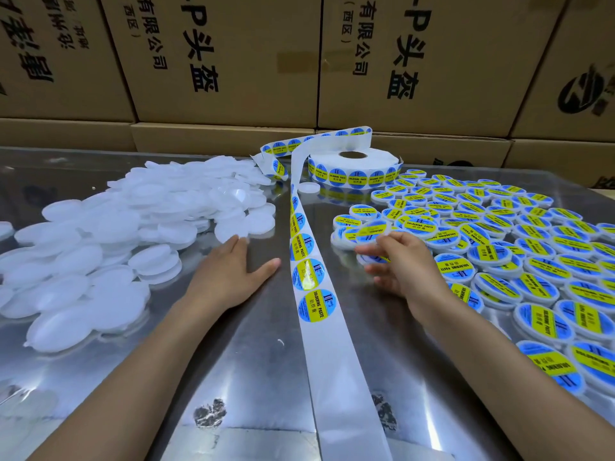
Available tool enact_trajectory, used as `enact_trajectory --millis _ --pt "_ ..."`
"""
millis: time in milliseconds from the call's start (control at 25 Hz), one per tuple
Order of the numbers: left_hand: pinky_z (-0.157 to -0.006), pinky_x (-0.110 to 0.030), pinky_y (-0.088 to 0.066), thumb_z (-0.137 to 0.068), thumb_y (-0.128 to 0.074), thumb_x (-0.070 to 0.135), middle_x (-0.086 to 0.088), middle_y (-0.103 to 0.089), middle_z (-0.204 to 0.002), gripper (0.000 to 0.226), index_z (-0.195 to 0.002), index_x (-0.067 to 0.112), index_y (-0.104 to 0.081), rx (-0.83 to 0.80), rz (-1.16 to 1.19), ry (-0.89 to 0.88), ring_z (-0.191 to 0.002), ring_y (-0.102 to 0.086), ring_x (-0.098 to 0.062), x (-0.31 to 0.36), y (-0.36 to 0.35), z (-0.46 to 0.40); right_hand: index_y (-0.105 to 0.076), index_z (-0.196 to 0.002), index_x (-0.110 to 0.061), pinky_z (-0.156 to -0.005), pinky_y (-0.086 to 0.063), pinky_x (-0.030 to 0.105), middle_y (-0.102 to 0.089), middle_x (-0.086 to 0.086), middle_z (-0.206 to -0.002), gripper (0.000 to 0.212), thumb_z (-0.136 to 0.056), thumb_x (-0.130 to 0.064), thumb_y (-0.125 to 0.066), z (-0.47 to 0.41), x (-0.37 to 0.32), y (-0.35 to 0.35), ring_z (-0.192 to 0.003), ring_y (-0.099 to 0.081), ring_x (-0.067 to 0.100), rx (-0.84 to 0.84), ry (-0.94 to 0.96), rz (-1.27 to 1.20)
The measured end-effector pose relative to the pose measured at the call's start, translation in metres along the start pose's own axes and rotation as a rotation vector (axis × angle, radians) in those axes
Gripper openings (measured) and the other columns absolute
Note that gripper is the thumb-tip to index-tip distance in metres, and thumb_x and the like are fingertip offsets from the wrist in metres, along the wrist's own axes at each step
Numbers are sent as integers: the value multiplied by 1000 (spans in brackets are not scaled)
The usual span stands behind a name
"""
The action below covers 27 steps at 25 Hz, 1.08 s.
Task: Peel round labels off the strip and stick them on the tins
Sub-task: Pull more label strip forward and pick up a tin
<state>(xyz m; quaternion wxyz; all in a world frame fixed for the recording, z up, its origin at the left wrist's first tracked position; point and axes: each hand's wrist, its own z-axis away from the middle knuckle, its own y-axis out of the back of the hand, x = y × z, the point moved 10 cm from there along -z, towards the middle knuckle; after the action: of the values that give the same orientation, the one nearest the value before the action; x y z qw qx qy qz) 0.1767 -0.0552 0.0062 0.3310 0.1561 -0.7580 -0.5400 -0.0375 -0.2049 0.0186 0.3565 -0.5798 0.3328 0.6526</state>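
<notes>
At the far left lay the heap of blank white tins (109, 234), light, shallow and slick, likely to skate on the shiny surface (259, 354) unless taken by the rim. My left hand (229, 274) rested flat, fingers spread, fingertips touching the nearest blank. Down the middle ran the strip (311, 271), thin and floppy; each round label (316, 306) would, I judged, lift best from its edge with a fingernail. Beyond it sat the roll (354, 169). My right hand (396, 257) pinched a labelled tin (369, 232) at the near-left edge of the finished labelled pile (519, 247).
</notes>
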Motion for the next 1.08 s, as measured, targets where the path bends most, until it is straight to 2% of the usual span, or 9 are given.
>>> enact_trajectory --millis 200,320,440,520,640,720,840,1000,1080 --pt "-95 -37 -40 -87 -52 54 -7 -48 -131 59 -131 14 -49 91 -1 20 -122 -44 -27 -1 15 4 -29 -114 -25 -53 -49 25 -67 3 -110 28 -94 -14 -46 0 -1 10 -54 -64 11 76 -11 -70" --pt "-87 -37 -43 -88 -61 38 -8 -56 -113 34 -112 15 -65 160 63 -17 -109 -52 -28 5 26 7 -35 -131 -20 -50 -46 22 -67 -4 -90 43 -92 -12 -50 -2 -3 7 -50 -59 10 73 25 12" --pt "-77 -34 -42 -86 -66 29 -3 -54 -98 14 -89 16 -68 188 121 -37 -97 -54 -26 8 33 9 -62 -107 -16 -55 -45 21 -66 -4 -80 21 -88 -9 -56 2 -19 -8 -55 -56 8 -9 241 219" --pt "-72 -32 -39 -86 -64 28 0 -56 -92 11 -84 17 -65 197 122 -27 -92 -53 -23 9 33 9 -67 -89 -23 -63 -46 19 -66 -8 -81 13 -86 -11 -62 15 -34 -25 -65 -57 4 -89 472 371" --pt "-68 -32 -38 -92 -56 29 7 -59 -86 12 -90 18 -61 246 254 -13 -83 -51 -15 10 38 10 -69 -92 -28 -83 -42 17 -63 -21 -95 11 -83 -23 -70 33 -36 -52 -93 -52 -1 -223 701 632" --pt "-67 -32 -38 -95 -52 28 8 -60 -84 12 -93 17 -57 293 408 -45 -81 -53 -15 13 44 10 -68 -106 -30 -98 -33 17 -59 -22 -115 26 -81 -30 -73 34 -23 -64 -112 -42 0 -338 699 742" --pt "-65 -31 -35 -98 -44 26 6 -60 -84 14 -92 20 -55 294 452 -71 -80 -52 -16 15 44 10 -57 -126 -35 -102 -22 14 -48 -21 -137 49 -80 -36 -73 29 -3 -71 -123 -31 7 -448 627 879" --pt "-73 -37 -43 -97 -47 25 -1 -63 -87 20 -90 16 -63 192 358 -102 -86 -56 -21 19 30 8 -49 -131 -44 -101 -24 15 -51 -11 -128 56 -80 -43 -70 24 5 -68 -125 -30 3 -451 568 913" --pt "-78 -35 -45 -93 -55 31 2 -63 -90 17 -89 18 -66 172 375 -151 -88 -57 -16 28 30 10 -47 -132 -46 -101 -26 17 -49 -4 -126 57 -80 -46 -69 21 8 -67 -127 -29 3 -447 535 927"
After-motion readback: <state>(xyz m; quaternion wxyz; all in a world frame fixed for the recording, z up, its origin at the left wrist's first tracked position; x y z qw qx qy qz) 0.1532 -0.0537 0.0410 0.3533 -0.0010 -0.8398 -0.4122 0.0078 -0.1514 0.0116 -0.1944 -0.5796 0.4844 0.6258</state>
